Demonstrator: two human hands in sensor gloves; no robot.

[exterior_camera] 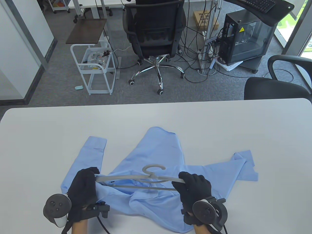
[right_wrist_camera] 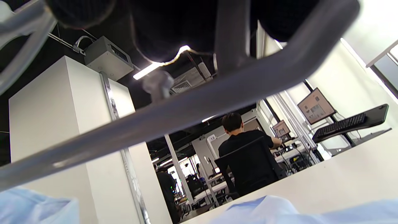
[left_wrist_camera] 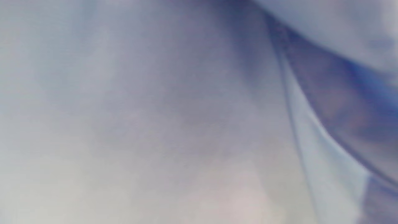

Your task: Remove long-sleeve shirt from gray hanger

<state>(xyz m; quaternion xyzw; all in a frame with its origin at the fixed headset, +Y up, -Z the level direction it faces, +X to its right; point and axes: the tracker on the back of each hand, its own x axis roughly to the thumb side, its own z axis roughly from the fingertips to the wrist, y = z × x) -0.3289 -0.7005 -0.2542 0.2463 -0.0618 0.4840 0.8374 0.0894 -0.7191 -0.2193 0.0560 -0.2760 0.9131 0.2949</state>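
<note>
A light blue long-sleeve shirt [exterior_camera: 158, 156] lies spread on the white table [exterior_camera: 219, 126]. A gray hanger [exterior_camera: 143, 179] lies across it, hook pointing away from me, its left end still under shirt fabric. My left hand [exterior_camera: 84, 185] grips the shirt fabric at the hanger's left end. My right hand [exterior_camera: 192, 186] grips the hanger's right end, which is bare of cloth. In the right wrist view the gray hanger bar [right_wrist_camera: 186, 109] runs across under my gloved fingers [right_wrist_camera: 174, 28], with blue cloth [right_wrist_camera: 273, 211] below. The left wrist view shows only blurred blue fabric [left_wrist_camera: 186, 109].
The table's far edge is behind the shirt. Beyond it stand a black office chair [exterior_camera: 156, 31], a white trolley [exterior_camera: 96, 68], a computer tower [exterior_camera: 246, 39] and a second chair [exterior_camera: 275, 87] at the right.
</note>
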